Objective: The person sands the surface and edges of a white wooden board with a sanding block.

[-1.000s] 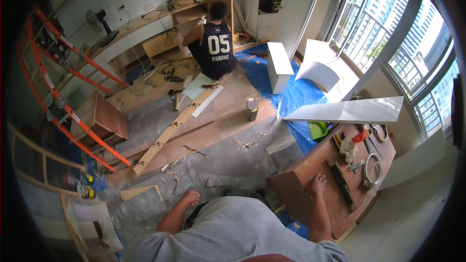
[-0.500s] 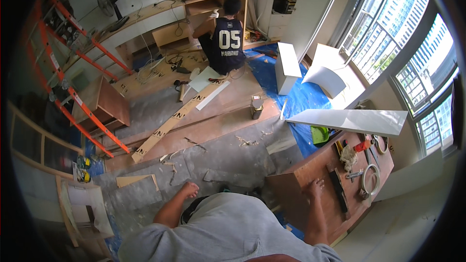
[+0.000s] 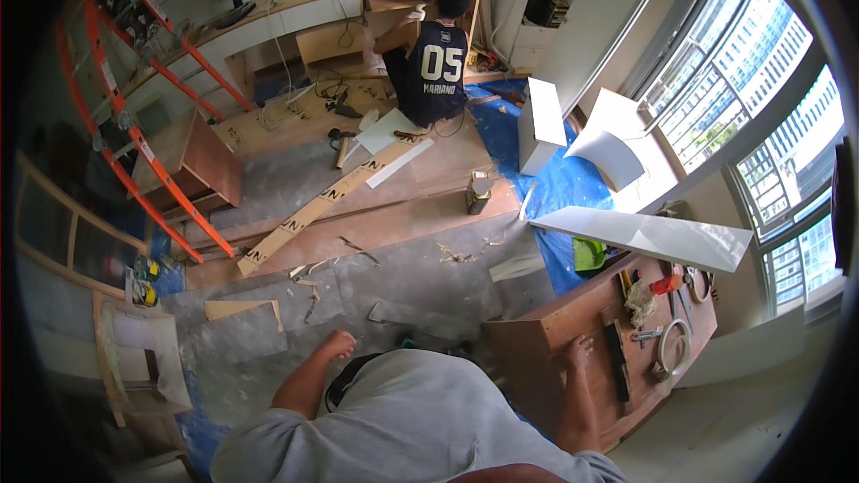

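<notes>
Brown cabinet (image 3: 535, 356) | right hand (image 3: 578, 353) resting atop, fingers extended | left hand (image 3: 339, 345) midair, loosely fisted

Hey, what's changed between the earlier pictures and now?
Mainly the view has tilted: the co-worker appears further right, the orange ladder higher, the dark bar lower. I see nothing taken hold of or let go. The right hand stays by that bar at the brown bench, the left hand above the floor.
</notes>
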Demonstrator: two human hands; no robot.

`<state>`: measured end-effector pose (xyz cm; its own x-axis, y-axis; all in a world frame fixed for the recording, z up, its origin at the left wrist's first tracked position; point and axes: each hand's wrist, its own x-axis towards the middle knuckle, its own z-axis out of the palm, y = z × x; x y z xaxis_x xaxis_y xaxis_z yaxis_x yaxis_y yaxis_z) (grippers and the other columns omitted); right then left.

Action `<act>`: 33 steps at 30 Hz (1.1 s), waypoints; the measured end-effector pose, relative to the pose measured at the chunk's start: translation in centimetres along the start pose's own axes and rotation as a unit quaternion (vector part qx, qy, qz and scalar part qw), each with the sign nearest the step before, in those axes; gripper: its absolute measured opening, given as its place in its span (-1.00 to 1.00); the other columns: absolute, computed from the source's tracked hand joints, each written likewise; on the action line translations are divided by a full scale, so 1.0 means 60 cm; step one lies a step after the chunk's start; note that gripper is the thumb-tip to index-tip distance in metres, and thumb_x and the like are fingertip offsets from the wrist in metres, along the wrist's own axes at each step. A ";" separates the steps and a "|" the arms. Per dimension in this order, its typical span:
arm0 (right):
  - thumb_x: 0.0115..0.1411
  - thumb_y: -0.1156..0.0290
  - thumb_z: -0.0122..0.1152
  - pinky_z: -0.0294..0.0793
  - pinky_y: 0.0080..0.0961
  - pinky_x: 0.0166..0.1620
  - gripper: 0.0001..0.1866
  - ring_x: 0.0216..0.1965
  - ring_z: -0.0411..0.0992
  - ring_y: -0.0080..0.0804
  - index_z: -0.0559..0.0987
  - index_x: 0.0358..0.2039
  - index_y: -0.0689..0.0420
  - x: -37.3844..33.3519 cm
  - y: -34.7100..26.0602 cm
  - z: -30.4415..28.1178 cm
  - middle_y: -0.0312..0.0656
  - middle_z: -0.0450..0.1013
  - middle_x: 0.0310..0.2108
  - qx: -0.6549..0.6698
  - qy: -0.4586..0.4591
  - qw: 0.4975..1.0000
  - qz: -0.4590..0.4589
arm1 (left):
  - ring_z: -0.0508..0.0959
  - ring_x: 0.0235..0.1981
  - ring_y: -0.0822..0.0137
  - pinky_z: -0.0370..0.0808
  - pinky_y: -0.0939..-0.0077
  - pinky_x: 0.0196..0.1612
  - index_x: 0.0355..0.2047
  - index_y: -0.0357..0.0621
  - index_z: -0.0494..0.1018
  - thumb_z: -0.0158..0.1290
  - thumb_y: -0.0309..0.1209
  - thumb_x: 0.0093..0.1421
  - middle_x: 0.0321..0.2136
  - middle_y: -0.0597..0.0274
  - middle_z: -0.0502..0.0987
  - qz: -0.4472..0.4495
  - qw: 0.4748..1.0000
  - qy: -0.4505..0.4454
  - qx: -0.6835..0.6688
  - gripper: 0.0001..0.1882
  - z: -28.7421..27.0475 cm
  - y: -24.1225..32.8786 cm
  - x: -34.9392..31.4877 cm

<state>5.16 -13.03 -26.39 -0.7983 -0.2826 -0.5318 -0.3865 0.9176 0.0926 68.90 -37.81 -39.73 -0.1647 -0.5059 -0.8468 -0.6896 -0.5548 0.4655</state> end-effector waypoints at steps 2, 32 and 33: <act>-0.20 0.05 0.68 0.08 -0.03 0.48 0.45 0.53 -0.17 0.18 -0.14 0.50 0.23 -0.001 0.000 -0.003 0.18 -0.28 0.54 -0.013 -0.015 1.000 0.001 | 0.61 -0.58 0.36 0.50 0.41 -0.60 -0.15 -0.07 0.61 0.06 -0.28 0.27 -0.45 0.26 0.63 -0.021 1.000 0.002 0.002 -0.76 0.005 -0.006 0.007; 0.44 0.22 0.00 0.54 -0.29 0.01 -0.56 0.02 0.55 -0.26 0.50 0.28 -0.05 0.155 0.206 -0.032 -0.12 0.52 0.16 -0.080 0.311 0.933 -0.160 | 0.60 -0.42 0.30 0.54 0.29 -0.37 -0.27 -0.17 0.63 0.12 -0.41 0.19 -0.48 0.23 0.58 0.207 0.935 -0.059 0.283 -0.84 0.044 -0.203 0.050; 0.35 0.52 0.02 0.50 -0.32 0.04 -0.58 -0.03 0.52 -0.32 0.54 0.19 0.23 0.121 0.159 -0.034 -0.12 0.53 0.12 0.339 0.195 0.906 -0.163 | 0.59 -0.43 0.34 0.53 0.34 -0.37 -0.26 -0.16 0.63 0.12 -0.38 0.22 -0.46 0.26 0.59 0.165 0.965 -0.073 0.193 -0.83 -0.002 -0.227 0.024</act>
<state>-5.26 -6.92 -27.67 -0.8460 -0.5257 -0.0886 -0.3639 0.6910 -0.6246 78.16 -31.05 -47.26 -0.4980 -0.4981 -0.7099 -0.7891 -0.0791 0.6091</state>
